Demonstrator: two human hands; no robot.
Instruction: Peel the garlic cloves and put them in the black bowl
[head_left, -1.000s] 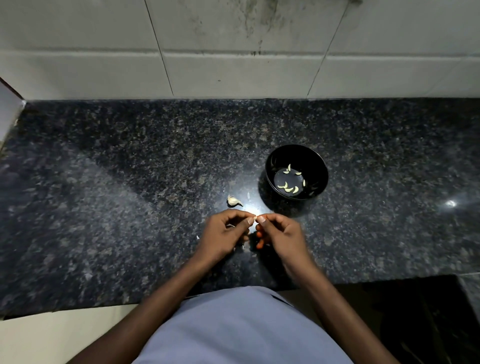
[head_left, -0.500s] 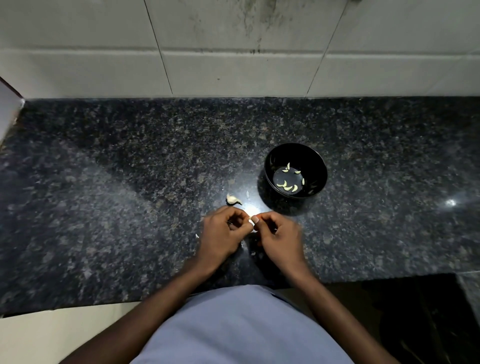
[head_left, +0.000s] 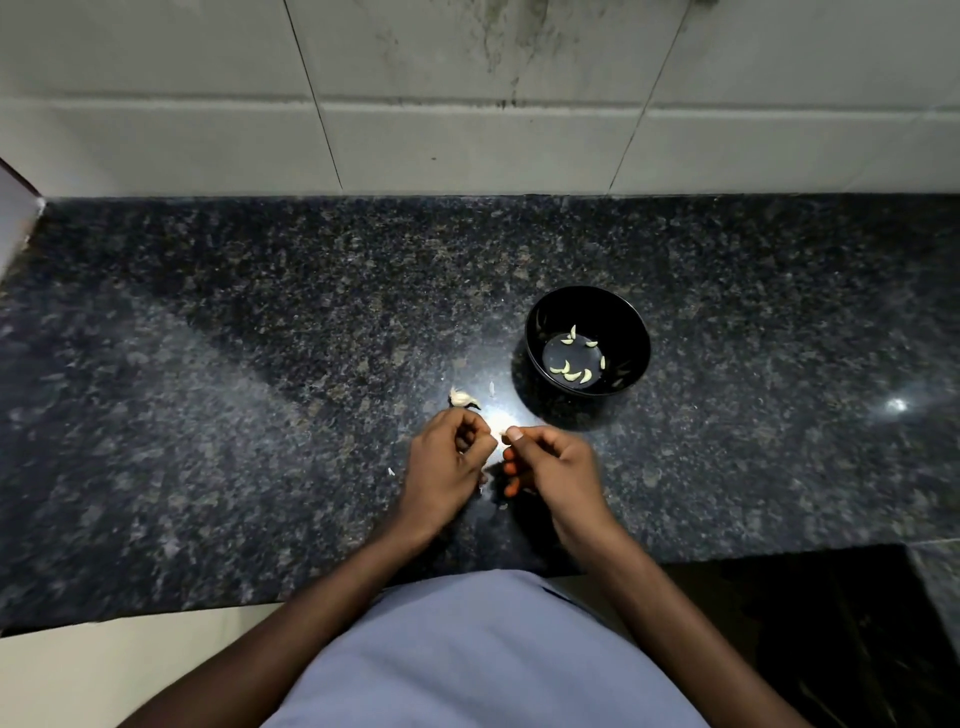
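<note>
A black bowl (head_left: 623, 317) stands on the dark granite counter (head_left: 260, 364) with several peeled garlic cloves (head_left: 571, 371) in its bottom. Just in front of it and to its left, my left hand (head_left: 447, 467) and my right hand (head_left: 556, 465) meet fingertip to fingertip. Between the thumbs and forefingers a small pale garlic clove (head_left: 501, 435) is pinched; most of it is hidden by the fingers. An unpeeled piece of garlic (head_left: 461, 399) lies on the counter just beyond my left hand.
Small flakes of garlic skin (head_left: 491, 388) lie scattered on the counter around my hands. A tiled wall (head_left: 467, 130) closes the back. The counter's front edge runs below my wrists, with a dark gap at the lower right.
My hands have drawn slightly apart at the fingertips and my right hand has shifted a little to the right. The bowl and the loose garlic piece have not moved.
</note>
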